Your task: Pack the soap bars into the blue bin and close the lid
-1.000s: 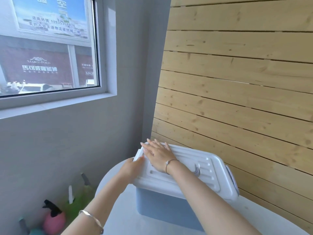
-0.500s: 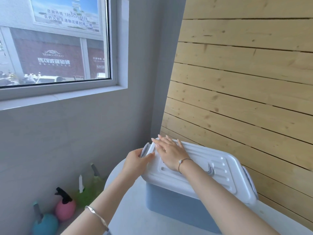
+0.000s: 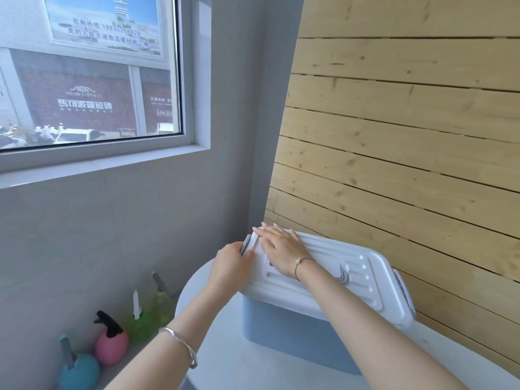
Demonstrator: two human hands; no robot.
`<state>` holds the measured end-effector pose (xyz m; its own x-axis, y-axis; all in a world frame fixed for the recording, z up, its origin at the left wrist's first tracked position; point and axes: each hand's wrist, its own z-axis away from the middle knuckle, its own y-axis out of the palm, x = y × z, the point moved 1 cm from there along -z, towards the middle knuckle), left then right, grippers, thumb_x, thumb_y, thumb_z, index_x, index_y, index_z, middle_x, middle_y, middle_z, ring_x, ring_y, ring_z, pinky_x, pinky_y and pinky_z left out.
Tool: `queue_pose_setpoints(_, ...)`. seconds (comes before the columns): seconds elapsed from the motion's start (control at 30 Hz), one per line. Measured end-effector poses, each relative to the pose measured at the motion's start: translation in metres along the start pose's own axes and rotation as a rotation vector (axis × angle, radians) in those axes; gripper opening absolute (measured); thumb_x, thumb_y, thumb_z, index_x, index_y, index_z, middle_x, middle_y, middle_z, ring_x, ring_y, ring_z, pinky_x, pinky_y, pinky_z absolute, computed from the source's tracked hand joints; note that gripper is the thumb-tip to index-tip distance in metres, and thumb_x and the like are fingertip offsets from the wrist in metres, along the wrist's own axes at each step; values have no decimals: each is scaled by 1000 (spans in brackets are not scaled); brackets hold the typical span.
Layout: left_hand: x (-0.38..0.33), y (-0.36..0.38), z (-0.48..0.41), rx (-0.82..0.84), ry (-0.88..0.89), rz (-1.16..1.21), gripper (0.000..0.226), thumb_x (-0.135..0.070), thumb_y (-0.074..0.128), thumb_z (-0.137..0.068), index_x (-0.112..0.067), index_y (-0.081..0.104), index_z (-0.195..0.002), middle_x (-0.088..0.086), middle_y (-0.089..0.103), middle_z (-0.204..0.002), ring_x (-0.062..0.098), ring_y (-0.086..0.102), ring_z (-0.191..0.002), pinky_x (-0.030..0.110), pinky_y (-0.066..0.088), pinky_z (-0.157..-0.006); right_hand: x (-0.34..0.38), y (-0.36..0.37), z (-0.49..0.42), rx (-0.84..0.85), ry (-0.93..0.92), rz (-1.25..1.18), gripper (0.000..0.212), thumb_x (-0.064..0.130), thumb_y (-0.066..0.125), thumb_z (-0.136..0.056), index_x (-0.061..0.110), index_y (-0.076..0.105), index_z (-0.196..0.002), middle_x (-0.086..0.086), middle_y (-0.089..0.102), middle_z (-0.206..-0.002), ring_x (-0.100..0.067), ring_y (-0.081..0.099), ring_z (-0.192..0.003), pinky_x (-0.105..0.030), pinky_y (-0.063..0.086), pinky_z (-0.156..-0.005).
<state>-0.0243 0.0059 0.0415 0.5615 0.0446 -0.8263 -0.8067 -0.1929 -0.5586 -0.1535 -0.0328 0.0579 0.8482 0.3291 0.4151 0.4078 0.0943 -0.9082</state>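
Window [image 3: 84, 71], upper left of frame: a signboard outside reads "18935358826" after four Chinese characters; below it a dark red shopfront reads "MARCO POLO" over a row of white Chinese characters, with "MKB" cut off at the window's right edge. One blue bin [image 3: 295, 333] sits at lower centre on a white round table [image 3: 225, 361], against the wooden slat wall [image 3: 408, 136] that fills the right of the frame. One white lid [image 3: 351, 274] lies on the bin and hides the inside. Latches counted: two, a grey latch [image 3: 246, 243] at the lid's left end and a second latch [image 3: 402, 288] at its right end. Left hand [image 3: 230, 266]: fingers curled around the lid's left end at the grey latch, thumb on top of the edge. Right hand [image 3: 278, 249]: fingers straight, close together, lying flat on the lid's left part. Bracelets: two, a silver bangle [image 3: 183, 344] on the left wrist and a thin chain [image 3: 301, 263] on the right. Spray bottles, lower left, below table level: four; one teal bottle [image 3: 80, 370], one pink bottle [image 3: 111, 344], two green bottles [image 3: 140, 325]. No label on them can be read.
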Motion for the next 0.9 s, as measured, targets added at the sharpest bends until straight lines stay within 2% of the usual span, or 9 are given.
queue_pose_setpoints(0.07, -5, -2, 5, 47, 27, -112, 20, -27, 39, -92, -19, 55, -83, -5, 59, -80, 24, 53, -76, 27, 37, -61, 1, -6, 13, -48, 6, -134, 44, 35, 29, -101, 30, 39, -143, 7, 25, -158, -12, 17, -147, -37, 21, -119)
queue_pose_setpoints(0.1, -6, -1, 8, 55, 75, -190, 30, -31, 38, -94, -21, 54, -117, -4, 62, -113, 26, 55, -106, 28, 41, -80, -2, -9, 23, -71, 12, -171, 44, 37, 33, -100, 29, 42, -142, 5, 28, -157, -11, 20, -146, -35, 24, -117)
queue_pose_setpoints(0.13, -8, 2, 12, 44, 160, -274, 46, -35, 38, -95, -21, 38, -139, -4, 49, -138, 24, 43, -128, 29, 35, -98, -7, -12, 35, -91, 19, -150, 44, 39, 35, -99, 29, 43, -141, 5, 28, -156, -10, 22, -145, -32, 21, -118)
queue_pose_setpoints(0.17, -10, 5, 17, 12, 271, -323, 55, -40, 37, -95, -20, 28, -145, -4, 38, -149, 21, 33, -137, 30, 27, -109, -13, -14, 49, -107, 29, -99, 45, 43, 36, -98, 31, 44, -141, 7, 28, -156, -10, 23, -144, -29, 18, -118)
queue_pose_setpoints(0.27, -21, 22, 39, 37, 527, -377, 55, -53, 30, -93, -30, 32, -144, -9, 33, -152, 15, 21, -143, 33, 11, -117, -42, -21, 101, -161, 87, -30, 50, 54, 33, -95, 38, 41, -141, 14, 25, -157, -8, 23, -144, -27, 18, -118)
queue_pose_setpoints(0.4, -21, 39, 49, -10, 587, -546, 55, -61, 18, -91, -38, 42, -135, -14, 40, -147, 12, 27, -141, 33, 16, -115, -78, -24, 159, -265, 85, 252, 52, 57, 27, -94, 41, 33, -143, 19, 25, -155, -1, 19, -144, -17, 10, -114)
queue_pose_setpoints(0.53, -24, 41, 50, -111, 601, -541, 70, -64, 6, -83, -35, 56, -123, -18, 52, -135, 8, 43, -128, 27, 28, -103, -82, -24, 172, -479, 51, 277, 45, 47, 40, -92, 28, 62, -125, 9, 60, -132, -10, 54, -126, -22, 39, -103)
queue_pose_setpoints(0.63, -26, 45, 48, -123, 579, -535, 71, -64, 8, -84, -32, 60, -120, -15, 57, -131, 10, 47, -125, 27, 34, -100, -81, -29, 168, -541, 12, 300, 45, 43, 40, -87, 22, 72, -110, 3, 71, -116, -15, 67, -109, -30, 54, -88)
queue_pose_setpoints(0.9, -37, 57, 41, -104, 530, -568, 60, -60, 20, -89, -28, 59, -120, -11, 58, -129, 16, 48, -124, 30, 36, -99, -95, -35, 157, -486, 91, 239, 51, 49, 31, -91, 29, 63, -124, 8, 60, -133, -7, 51, -129, -23, 41, -103)
